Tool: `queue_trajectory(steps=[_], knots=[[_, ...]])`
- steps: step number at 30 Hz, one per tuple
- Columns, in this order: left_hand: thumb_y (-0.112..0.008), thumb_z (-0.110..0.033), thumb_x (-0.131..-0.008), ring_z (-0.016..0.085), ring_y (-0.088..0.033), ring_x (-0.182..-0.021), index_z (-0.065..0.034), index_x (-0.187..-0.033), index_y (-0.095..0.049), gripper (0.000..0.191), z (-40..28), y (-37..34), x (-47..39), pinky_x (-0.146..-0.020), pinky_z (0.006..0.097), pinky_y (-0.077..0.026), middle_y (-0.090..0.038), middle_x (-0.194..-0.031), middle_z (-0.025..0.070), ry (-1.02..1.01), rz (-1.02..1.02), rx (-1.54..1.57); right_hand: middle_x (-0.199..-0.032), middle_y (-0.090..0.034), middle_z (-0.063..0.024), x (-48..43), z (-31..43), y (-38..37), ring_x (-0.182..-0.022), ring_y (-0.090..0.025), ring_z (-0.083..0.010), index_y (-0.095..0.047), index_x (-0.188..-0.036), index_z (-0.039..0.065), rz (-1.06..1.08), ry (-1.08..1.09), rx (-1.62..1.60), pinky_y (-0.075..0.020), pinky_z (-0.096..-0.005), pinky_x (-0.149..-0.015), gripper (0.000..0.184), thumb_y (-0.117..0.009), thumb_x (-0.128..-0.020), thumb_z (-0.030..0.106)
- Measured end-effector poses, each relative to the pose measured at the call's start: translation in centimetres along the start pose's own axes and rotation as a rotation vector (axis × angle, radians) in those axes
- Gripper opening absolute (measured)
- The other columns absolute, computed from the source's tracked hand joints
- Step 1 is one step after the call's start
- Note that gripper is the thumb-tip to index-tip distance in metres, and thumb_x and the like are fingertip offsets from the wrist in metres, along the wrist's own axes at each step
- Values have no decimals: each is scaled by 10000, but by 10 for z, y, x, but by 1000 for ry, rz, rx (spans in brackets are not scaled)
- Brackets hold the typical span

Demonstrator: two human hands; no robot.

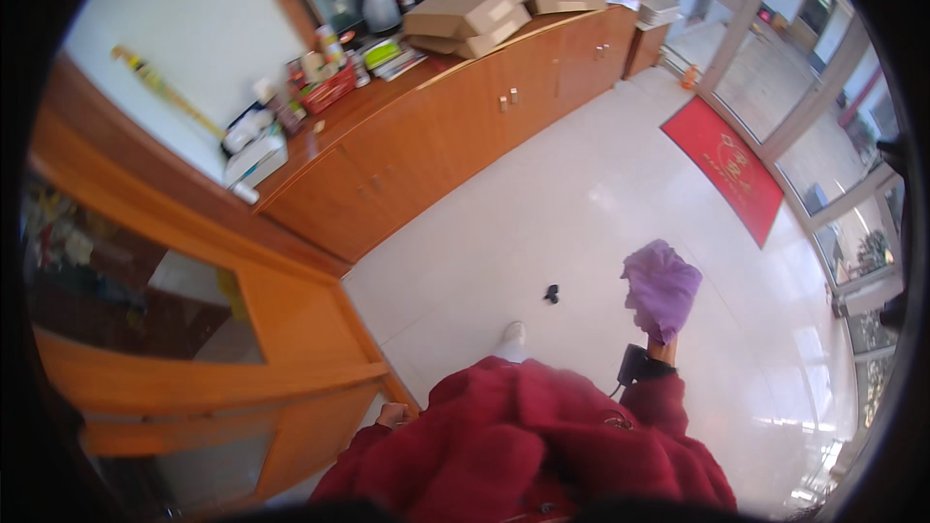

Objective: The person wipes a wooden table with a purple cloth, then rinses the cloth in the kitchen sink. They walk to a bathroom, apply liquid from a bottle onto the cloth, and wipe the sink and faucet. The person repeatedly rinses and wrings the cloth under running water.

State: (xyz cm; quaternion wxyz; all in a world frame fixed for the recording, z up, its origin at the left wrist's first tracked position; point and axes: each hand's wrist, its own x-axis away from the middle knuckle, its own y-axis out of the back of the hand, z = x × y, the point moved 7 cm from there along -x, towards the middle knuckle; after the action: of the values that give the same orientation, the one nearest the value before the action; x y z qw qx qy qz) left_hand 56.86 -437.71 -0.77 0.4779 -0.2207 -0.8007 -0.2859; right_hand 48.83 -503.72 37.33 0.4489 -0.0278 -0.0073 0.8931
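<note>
A crumpled purple cloth [662,289] is in my right hand [664,350] and drapes over most of it, so the fingers are hidden. Around that wrist sits a black band, with a small black device [633,363] and a cord beside it. My left hand [393,414] is low at my side, near the edge of a wooden door with glass panes [312,370]. Its fingers look curled; whether they touch the door is unclear.
A small black object [552,294] lies on the glossy tile floor [465,254] ahead of my shoe [514,334]. Cardboard boxes [465,11], an electric kettle [381,9] and a red basket [330,89] top the long wooden cabinet [443,131]. A red doormat [726,167] lies by the glass doors [770,51].
</note>
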Motion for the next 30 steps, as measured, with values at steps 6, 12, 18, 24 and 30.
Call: queue_trajectory(steps=[6,12,18,24,30], knots=[[-543,-191,-838,174,-639,-672,-72,-860,-625,146,-279,-56,-57,-561,335,-508,-652,-768,54,-82,-77,-14,-774,-552,-61,-121,14,61,-561,-440,-118,-492,-895,26,-122,3,-12,-339,-255,-479,66,-551,-886,-4],[-568,-161,-844,134,-624,-624,-79,-940,-645,149,-526,-144,-111,-486,271,-479,-656,-759,41,-312,-155,-22,-722,-554,-59,-262,17,142,-500,-430,-110,-495,-850,26,-191,35,-43,-325,-244,-432,81,-561,-876,-15],[-576,-189,-852,157,-637,-670,-79,-976,-646,179,-616,-272,-116,-529,302,-498,-667,-807,50,-175,-58,-84,-669,-556,-58,-440,31,222,-440,-420,-101,-498,-806,25,-118,33,-66,-311,-232,-384,107,-572,-865,-25],[-576,-227,-879,176,-636,-718,-63,-975,-635,200,-652,-333,-106,-610,344,-512,-667,-841,59,50,-87,-56,-657,-569,-65,-583,56,248,-418,-438,-99,-537,-773,-3,-33,120,-6,-318,-225,-368,89,-598,-811,-55],[-576,-197,-911,214,-639,-804,-22,-1008,-611,203,-736,-371,-141,-680,379,-530,-647,-896,102,147,-140,23,-693,-578,-73,-735,47,250,-463,-487,-103,-586,-777,-41,1,68,14,-350,-226,-395,70,-622,-737,-87]])
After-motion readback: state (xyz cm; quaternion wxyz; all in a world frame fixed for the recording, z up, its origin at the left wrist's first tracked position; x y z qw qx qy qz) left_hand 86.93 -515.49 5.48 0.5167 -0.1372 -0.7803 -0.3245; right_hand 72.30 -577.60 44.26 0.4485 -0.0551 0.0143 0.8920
